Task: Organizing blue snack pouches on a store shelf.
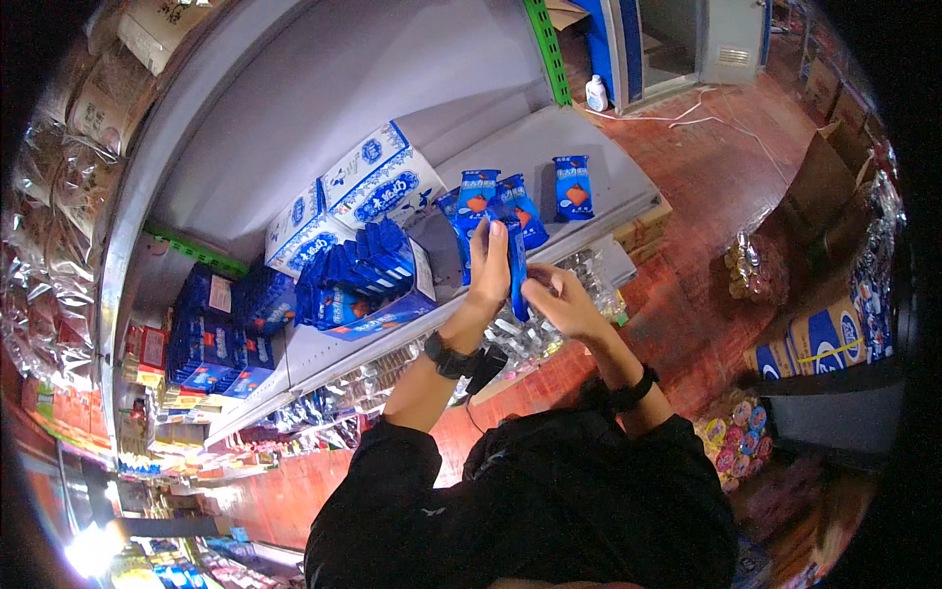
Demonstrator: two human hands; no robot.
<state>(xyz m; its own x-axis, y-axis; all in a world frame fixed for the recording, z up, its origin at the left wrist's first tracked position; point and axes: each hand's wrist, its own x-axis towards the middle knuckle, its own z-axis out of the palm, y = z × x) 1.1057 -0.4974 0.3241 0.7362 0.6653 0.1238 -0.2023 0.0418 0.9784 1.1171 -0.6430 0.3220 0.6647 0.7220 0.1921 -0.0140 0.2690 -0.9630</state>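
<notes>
My left hand [489,266] grips a blue snack packet [519,276], which is turned so that its narrow edge faces me. At that packet's right side is my right hand [565,300], its fingers curled; whether they touch the wrapper is hard to tell. Just beyond the hands, a blue packet [478,193] and another one [524,213] lie overlapping on the grey shelf [471,154]. A single packet [573,188] rests apart, farther right. To the left, an open display box [390,318] holds several similar packets in a leaning row.
White-and-blue cartons [386,190] stand behind the display box. More blue boxes [210,346] fill the shelf's left part. Clear-wrapped goods [515,331] sit below the shelf's front edge. A white bottle [596,94] and a cable [692,118] are on the red floor [655,154].
</notes>
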